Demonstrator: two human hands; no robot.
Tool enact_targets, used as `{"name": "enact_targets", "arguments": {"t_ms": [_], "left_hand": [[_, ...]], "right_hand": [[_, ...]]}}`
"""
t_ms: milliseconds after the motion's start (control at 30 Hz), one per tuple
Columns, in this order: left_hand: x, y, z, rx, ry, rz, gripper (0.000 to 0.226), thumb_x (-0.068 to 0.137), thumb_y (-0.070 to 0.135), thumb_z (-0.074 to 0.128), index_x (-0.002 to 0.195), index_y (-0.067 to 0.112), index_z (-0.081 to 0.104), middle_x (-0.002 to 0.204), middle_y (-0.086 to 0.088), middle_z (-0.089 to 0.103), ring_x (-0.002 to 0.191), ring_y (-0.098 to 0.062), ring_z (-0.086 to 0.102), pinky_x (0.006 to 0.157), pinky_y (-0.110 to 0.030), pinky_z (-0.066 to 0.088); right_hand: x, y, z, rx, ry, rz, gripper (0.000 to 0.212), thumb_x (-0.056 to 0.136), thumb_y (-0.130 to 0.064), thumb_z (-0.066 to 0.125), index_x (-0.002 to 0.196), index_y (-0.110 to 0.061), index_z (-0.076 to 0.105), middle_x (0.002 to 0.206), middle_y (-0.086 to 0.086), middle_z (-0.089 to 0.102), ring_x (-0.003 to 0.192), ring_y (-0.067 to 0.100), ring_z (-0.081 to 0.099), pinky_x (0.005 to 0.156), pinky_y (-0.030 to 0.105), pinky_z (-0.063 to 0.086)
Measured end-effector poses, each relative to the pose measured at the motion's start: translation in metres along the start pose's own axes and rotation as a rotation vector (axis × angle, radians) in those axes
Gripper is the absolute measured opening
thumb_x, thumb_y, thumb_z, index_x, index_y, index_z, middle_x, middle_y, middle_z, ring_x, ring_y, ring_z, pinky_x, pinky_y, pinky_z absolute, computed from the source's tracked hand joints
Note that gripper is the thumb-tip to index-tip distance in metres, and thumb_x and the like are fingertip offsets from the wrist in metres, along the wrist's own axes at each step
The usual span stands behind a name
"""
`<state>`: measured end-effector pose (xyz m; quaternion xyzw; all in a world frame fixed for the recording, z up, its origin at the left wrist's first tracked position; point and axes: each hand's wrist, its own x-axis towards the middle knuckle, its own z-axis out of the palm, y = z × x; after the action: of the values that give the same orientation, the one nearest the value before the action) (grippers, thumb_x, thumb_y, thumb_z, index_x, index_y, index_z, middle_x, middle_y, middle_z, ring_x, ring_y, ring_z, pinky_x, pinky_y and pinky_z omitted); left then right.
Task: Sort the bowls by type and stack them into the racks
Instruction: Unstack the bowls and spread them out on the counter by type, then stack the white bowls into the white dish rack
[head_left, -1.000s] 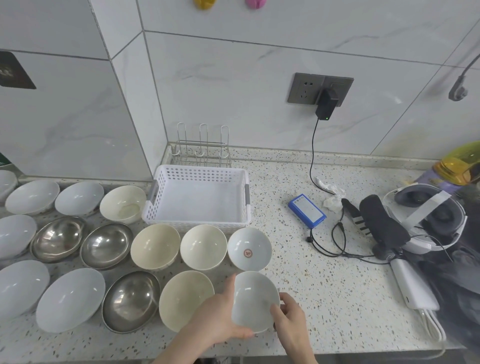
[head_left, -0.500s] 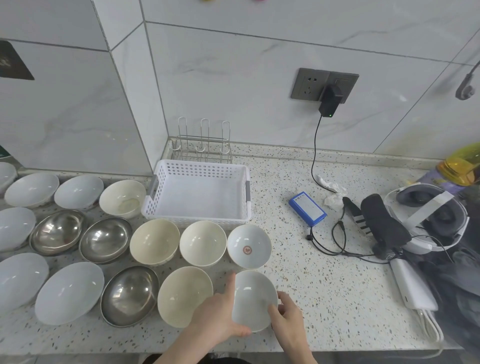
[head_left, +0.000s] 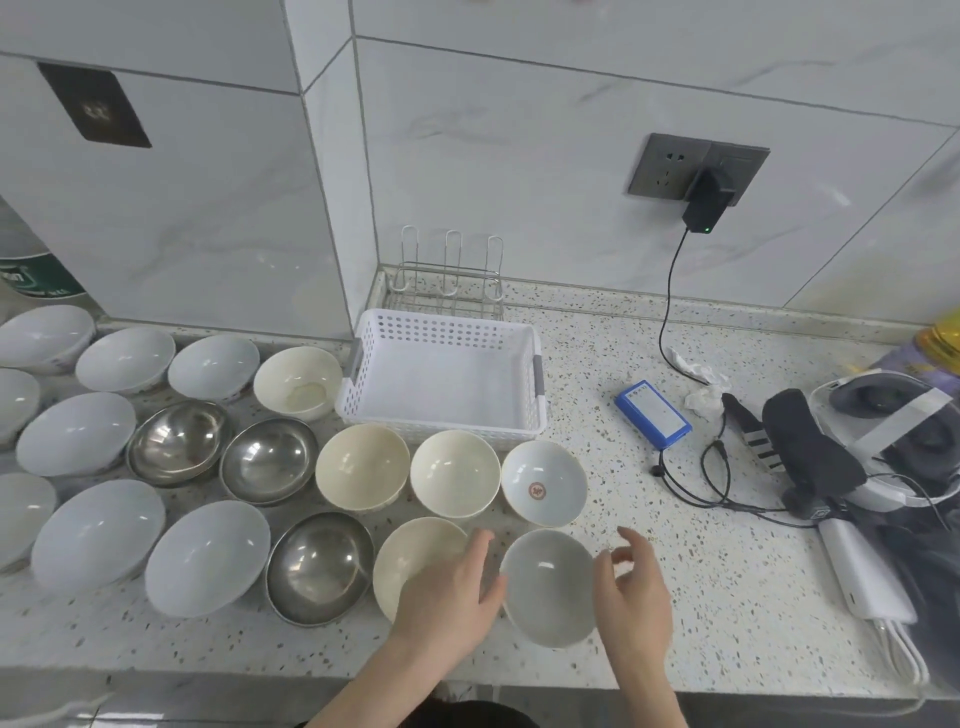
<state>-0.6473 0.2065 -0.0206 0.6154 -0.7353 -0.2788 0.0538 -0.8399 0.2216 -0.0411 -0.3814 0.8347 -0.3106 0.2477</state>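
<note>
Flanking the small white bowl (head_left: 548, 587) at the near edge of the desk (head_left: 701, 597), both hands hover with loosely spread fingers. The left hand (head_left: 447, 603) lies over the cream bowl (head_left: 415, 561) beside it, thumb tip at or just off the white bowl's left rim; contact is hard to judge. The right hand (head_left: 636, 603) sits just right of the bowl, fingers gently curled and holding nothing. The bowl rests upright on the desk, just near of the white bowl with a red mark (head_left: 543, 488).

The step in hand looks like picking this bowl up for sorting. To do it well, close thumb and fingers on opposite rims, lift straight up so it clears its neighbours, and keep it level. The white basket (head_left: 441, 327) stands empty, far of the cream bowls, with the wire rack (head_left: 449, 283) behind it against the wall. Pairing it with matching white bowls rather than the steel bowls (head_left: 270, 460) or cream ones should keep stacks stable; glazed surfaces probably slip, so a firm two-sided grip helps.
</note>
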Motion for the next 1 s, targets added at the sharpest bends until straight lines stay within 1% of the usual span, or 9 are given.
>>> {"name": "enact_targets", "arguments": {"t_ms": [133, 200, 333, 433, 600, 700, 833, 933, 1000], "left_hand": [[-0.014, -0.034, -0.026, -0.136, 0.162, 0.032, 0.025, 0.097, 0.046, 0.042, 0.119, 0.034, 0.046, 0.071, 0.005, 0.065, 0.063, -0.01, 0.062, 0.051, -0.022, 0.039], [-0.024, -0.057, -0.042, -0.212, 0.215, 0.025, 0.022, 0.096, 0.045, 0.046, 0.113, 0.033, 0.05, 0.067, 0.009, 0.062, 0.058, -0.005, 0.057, 0.047, -0.014, 0.036], [-0.055, -0.121, -0.075, -0.287, 0.32, -0.047, 0.017, 0.094, 0.046, 0.052, 0.098, 0.03, 0.055, 0.059, 0.014, 0.053, 0.051, 0.001, 0.052, 0.045, -0.015, 0.037], [-0.085, -0.181, -0.099, -0.35, 0.333, -0.143, 0.013, 0.094, 0.049, 0.049, 0.093, 0.036, 0.052, 0.067, 0.012, 0.062, 0.06, -0.002, 0.059, 0.048, -0.014, 0.039], [-0.14, -0.289, -0.137, -0.443, 0.384, -0.294, 0.014, 0.091, 0.048, 0.052, 0.08, 0.041, 0.05, 0.052, 0.015, 0.054, 0.055, 0.006, 0.055, 0.044, -0.012, 0.034], [-0.171, -0.35, -0.152, -0.466, 0.386, -0.398, 0.013, 0.09, 0.048, 0.055, 0.078, 0.043, 0.05, 0.054, 0.013, 0.054, 0.055, 0.001, 0.055, 0.051, -0.017, 0.037], [-0.211, -0.417, -0.163, -0.569, 0.373, -0.495, 0.01, 0.092, 0.046, 0.053, 0.082, 0.043, 0.054, 0.073, 0.01, 0.065, 0.07, -0.005, 0.064, 0.067, -0.03, 0.054], [-0.232, -0.456, -0.174, -0.679, 0.417, -0.533, 0.007, 0.094, 0.041, 0.054, 0.088, 0.044, 0.056, 0.088, 0.01, 0.069, 0.082, -0.005, 0.067, 0.074, -0.03, 0.055], [-0.238, -0.478, -0.184, -0.762, 0.474, -0.572, 0.008, 0.095, 0.037, 0.056, 0.09, 0.043, 0.059, 0.084, 0.009, 0.071, 0.083, -0.007, 0.068, 0.07, -0.029, 0.053]], "right_hand": [[-0.011, -0.041, 0.015, 0.049, 0.05, -0.09, 0.037, 0.093, -0.018, 0.052, 0.129, -0.025, 0.051, 0.096, -0.016, 0.06, 0.074, 0.011, 0.059, 0.063, 0.031, 0.043], [-0.023, -0.066, 0.03, 0.072, 0.042, -0.17, 0.033, 0.094, -0.015, 0.053, 0.126, -0.024, 0.053, 0.094, -0.018, 0.06, 0.073, 0.009, 0.06, 0.061, 0.03, 0.042], [-0.064, -0.12, 0.077, 0.138, -0.041, -0.325, 0.031, 0.094, -0.015, 0.054, 0.122, -0.027, 0.055, 0.094, -0.018, 0.062, 0.074, 0.008, 0.061, 0.065, 0.036, 0.05], [-0.111, -0.155, 0.122, 0.094, -0.118, -0.405, 0.029, 0.093, -0.023, 0.053, 0.118, -0.038, 0.053, 0.091, -0.024, 0.062, 0.075, -0.001, 0.06, 0.064, 0.025, 0.046], [-0.199, -0.199, 0.21, 0.151, -0.357, -0.451, 0.027, 0.093, -0.016, 0.056, 0.116, -0.03, 0.059, 0.089, -0.02, 0.064, 0.076, -0.004, 0.06, 0.062, 0.02, 0.045], [-0.25, -0.218, 0.255, 0.125, -0.531, -0.453, 0.027, 0.093, -0.013, 0.054, 0.115, -0.028, 0.059, 0.09, -0.015, 0.065, 0.065, 0.001, 0.059, 0.056, 0.016, 0.044], [-0.307, -0.247, 0.3, 0.01, -0.729, -0.43, 0.024, 0.094, -0.018, 0.052, 0.114, -0.031, 0.057, 0.094, -0.011, 0.067, 0.078, 0.006, 0.061, 0.07, 0.026, 0.05], [-0.34, -0.27, 0.326, -0.034, -0.855, -0.418, 0.022, 0.093, -0.019, 0.053, 0.11, -0.031, 0.059, 0.098, -0.009, 0.067, 0.087, 0.008, 0.063, 0.081, 0.03, 0.053], [-0.355, -0.286, 0.34, -0.053, -0.933, -0.417, 0.021, 0.092, -0.017, 0.054, 0.104, -0.032, 0.061, 0.096, -0.007, 0.068, 0.087, 0.009, 0.063, 0.084, 0.032, 0.054]]}}
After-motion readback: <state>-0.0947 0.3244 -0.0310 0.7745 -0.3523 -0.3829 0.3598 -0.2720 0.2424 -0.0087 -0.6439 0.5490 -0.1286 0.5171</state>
